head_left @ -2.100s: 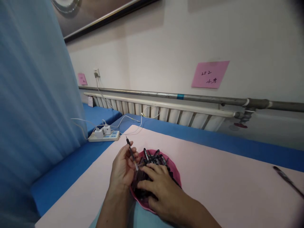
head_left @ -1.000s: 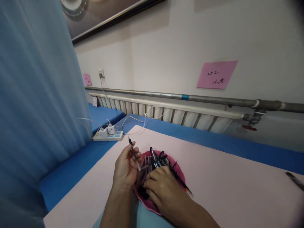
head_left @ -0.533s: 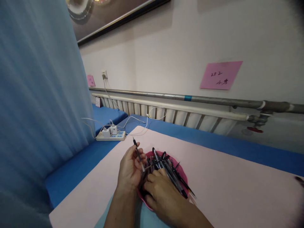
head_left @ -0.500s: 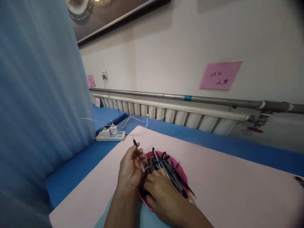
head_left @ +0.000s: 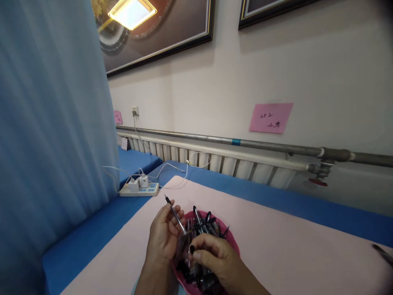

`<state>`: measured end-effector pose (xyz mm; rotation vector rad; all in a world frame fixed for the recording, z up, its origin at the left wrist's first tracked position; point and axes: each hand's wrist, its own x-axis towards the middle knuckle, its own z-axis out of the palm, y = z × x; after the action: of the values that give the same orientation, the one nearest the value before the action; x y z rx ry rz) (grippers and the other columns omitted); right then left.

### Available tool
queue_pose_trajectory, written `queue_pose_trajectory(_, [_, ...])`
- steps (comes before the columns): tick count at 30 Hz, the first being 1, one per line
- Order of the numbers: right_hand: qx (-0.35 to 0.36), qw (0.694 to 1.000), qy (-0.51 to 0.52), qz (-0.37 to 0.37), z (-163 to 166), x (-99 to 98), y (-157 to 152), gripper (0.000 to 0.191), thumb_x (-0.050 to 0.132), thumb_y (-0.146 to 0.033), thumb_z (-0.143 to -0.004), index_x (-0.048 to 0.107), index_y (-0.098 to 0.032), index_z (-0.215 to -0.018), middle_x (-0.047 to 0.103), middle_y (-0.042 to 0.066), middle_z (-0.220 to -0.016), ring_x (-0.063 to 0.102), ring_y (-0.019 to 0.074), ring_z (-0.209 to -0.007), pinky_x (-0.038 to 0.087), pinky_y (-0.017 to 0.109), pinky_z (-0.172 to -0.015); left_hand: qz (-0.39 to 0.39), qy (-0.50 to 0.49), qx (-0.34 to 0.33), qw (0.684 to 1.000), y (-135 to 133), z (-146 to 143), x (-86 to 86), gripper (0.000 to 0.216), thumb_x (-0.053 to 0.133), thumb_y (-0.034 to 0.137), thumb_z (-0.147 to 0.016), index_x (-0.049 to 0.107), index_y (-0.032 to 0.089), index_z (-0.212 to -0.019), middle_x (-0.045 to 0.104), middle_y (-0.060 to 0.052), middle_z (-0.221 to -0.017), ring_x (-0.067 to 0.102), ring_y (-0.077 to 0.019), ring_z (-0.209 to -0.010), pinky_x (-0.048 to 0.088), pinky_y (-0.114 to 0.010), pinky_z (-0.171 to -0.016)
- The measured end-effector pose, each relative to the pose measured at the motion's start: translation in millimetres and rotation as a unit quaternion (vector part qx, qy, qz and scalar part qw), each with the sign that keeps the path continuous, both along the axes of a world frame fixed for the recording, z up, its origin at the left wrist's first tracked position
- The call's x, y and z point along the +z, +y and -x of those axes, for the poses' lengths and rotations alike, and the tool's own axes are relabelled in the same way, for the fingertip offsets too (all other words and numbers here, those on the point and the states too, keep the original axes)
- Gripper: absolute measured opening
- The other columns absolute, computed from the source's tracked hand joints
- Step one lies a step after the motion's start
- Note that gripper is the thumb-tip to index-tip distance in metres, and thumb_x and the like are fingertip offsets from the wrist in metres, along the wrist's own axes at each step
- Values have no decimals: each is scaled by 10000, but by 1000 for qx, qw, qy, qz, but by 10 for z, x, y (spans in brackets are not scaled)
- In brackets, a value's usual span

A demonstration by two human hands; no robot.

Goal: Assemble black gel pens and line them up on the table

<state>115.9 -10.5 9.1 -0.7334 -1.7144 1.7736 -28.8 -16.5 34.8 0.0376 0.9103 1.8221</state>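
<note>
A pink bowl full of several black pens sits on the pale pink mat in front of me. My left hand is closed around a thin pen refill, whose dark tip points up and to the left. My right hand hovers over the bowl with thumb and fingers pinched on a small black pen part. The two hands are close together at the bowl's left side.
A white power strip with chargers and white cables lies on the blue surface to the left. A blue curtain hangs at the left. A radiator and pipe run along the wall. A dark pen lies at the mat's right edge.
My right hand has lifted out of the pens and now pinches a small black piece. The pens it had raised have dropped back. My head has tilted up.
</note>
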Motion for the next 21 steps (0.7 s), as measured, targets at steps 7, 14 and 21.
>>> queue_pose_trajectory(7, [-78,990,37,109,14,-64,56,127,644,-285,-648,594,-177,-691,610,-29,-590,528,113,-537,388,245,-557,-6,-2,-12,1000,-12,-69,37,57,538,117,-828,579,142,-858,662,-46,-697,654,-133,-582,532,-230,-523])
queue_pose_trajectory(14, [-92,983,56,149,19,-88,89,127,657,-262,-615,583,-174,-668,608,-31,-538,518,100,-487,381,234,-531,-16,48,-28,998,-26,-149,31,53,524,125,-840,552,145,-880,674,-58,-703,664,-139,-587,531,-228,-521])
queue_pose_trajectory(21, [-96,981,57,159,26,-70,71,98,632,-241,-596,585,-175,-650,622,-29,-559,517,99,-465,386,236,-504,-34,85,-42,995,-9,-158,-41,69,534,143,-838,545,152,-906,681,-58,-716,678,-147,-633,536,-233,-561])
